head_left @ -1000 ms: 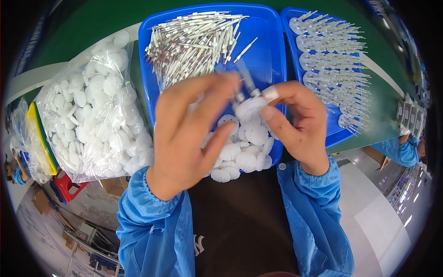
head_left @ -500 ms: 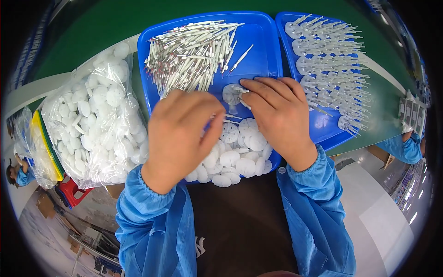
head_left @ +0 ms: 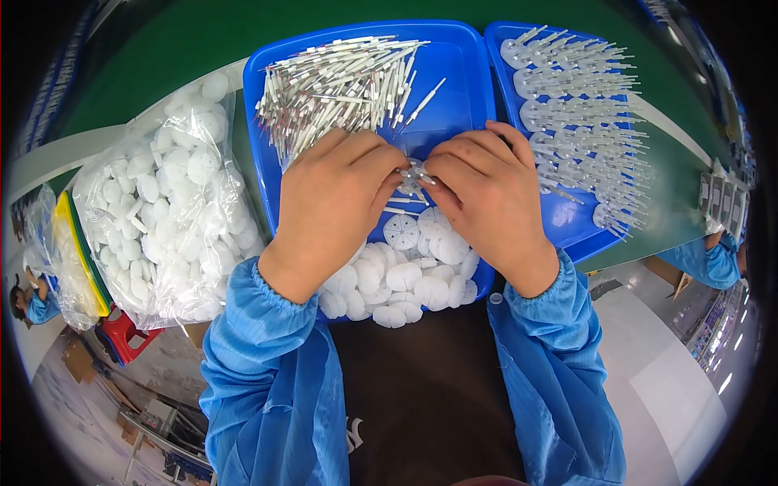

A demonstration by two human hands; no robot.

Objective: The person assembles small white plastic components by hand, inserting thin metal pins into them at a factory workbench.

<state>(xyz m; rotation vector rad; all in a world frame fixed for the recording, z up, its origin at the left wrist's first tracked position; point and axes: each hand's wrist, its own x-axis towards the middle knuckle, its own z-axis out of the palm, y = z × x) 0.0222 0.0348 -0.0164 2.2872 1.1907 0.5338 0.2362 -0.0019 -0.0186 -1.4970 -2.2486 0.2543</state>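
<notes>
Over the blue tray (head_left: 462, 81), my left hand (head_left: 332, 198) and my right hand (head_left: 490, 198) meet fingertip to fingertip, both closed in a pinch. Between them is a translucent plastic disc (head_left: 416, 176) with small parts at its middle; my fingers cover much of it. Just beneath the fingertips, a few thin white sticks (head_left: 403, 211) lie in the tray. Nearer my body is a heap of loose white slotted discs (head_left: 405, 279). Beyond my left hand spreads a pile of slim white sticks with reddish and metallic ends (head_left: 340, 89).
At the right, a second blue tray (head_left: 567, 219) carries rows of translucent discs with sticks standing out of them. A clear plastic bag (head_left: 174, 202) full of white discs lies on the left. Below it sits a red plastic object (head_left: 126, 336). Other people appear at both far sides.
My left hand has moved right and away from me, its fingertips now pinching at the disc. My right hand has shifted slightly, and its fingers have curled closer round the disc.
</notes>
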